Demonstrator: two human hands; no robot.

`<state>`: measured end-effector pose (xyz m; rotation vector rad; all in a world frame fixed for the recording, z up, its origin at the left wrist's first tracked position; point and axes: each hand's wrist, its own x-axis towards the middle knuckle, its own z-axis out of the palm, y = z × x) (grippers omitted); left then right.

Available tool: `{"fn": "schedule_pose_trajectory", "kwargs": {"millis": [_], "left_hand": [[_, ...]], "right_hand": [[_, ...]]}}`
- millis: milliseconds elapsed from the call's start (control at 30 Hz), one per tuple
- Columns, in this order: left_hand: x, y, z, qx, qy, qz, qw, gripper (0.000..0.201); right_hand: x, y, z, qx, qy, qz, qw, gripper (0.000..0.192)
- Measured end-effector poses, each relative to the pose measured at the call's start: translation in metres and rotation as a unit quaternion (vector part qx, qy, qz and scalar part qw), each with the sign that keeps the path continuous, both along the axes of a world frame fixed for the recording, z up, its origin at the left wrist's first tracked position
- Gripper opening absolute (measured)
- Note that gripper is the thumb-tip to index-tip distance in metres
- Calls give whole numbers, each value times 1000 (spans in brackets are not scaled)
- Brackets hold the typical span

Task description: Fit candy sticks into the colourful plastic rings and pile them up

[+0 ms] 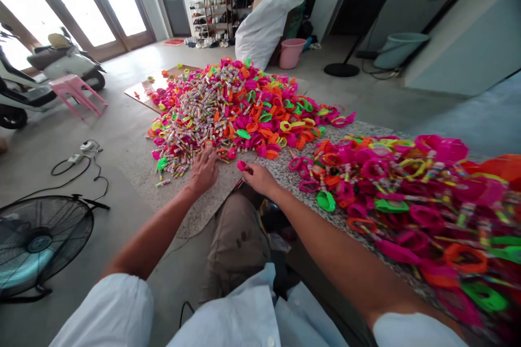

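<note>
My left hand (pixel 203 172) lies at the near edge of a big heap, fingers stretched out and touching the small printed tubes (pixel 199 103) there. Whether a tube is under the fingertips is hidden. Just to the right, my right hand (pixel 260 179) is closed, pinching a small pink plastic piece (pixel 241 165) between thumb and fingers. Around the tubes the heap has watch-shaped plastic bands (pixel 266 117) in pink, orange, green and yellow. A single tube (pixel 163 183) lies apart, left of my left hand.
A second pile of coloured bands with tubes (pixel 411 195) covers the speckled stone tabletop (pixel 280 173) on my right. A floor fan (pixel 40 241) stands at left, near a cord (pixel 97 168). Behind the heap are a white sack (pixel 260 27) and a pink bucket (pixel 292 54).
</note>
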<state>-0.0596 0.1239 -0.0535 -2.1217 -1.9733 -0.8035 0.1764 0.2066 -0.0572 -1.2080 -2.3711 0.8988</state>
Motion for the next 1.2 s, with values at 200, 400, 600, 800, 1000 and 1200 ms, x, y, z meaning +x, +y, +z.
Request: {"fn": "schedule_pose_trajectory", "kwargs": {"millis": [200,400,600,800,1000,1200], "left_hand": [[24,-47,-4,-63,-79,-155,983,52],[-11,-80,-18,-120,-182,-30,975,25],[-13,-107,-25,-109,-455,77,880,35],[12,-124,-16,-117,-643,41,756,53],[29,-124,-4,-81,-745,28,661,52],[53,-113,8,-77,-778,-16,624,50]], "right_hand": [[-21,-22,4,-48,115,138,983,19],[-50,-15,3,-81,45,147,985,27],[-93,11,-2,17,-43,5,999,34],[-112,17,-5,23,-86,-14,996,32],[-76,-26,9,-23,-15,-4,1000,16],[-9,-105,29,-228,312,26,922,31]]}}
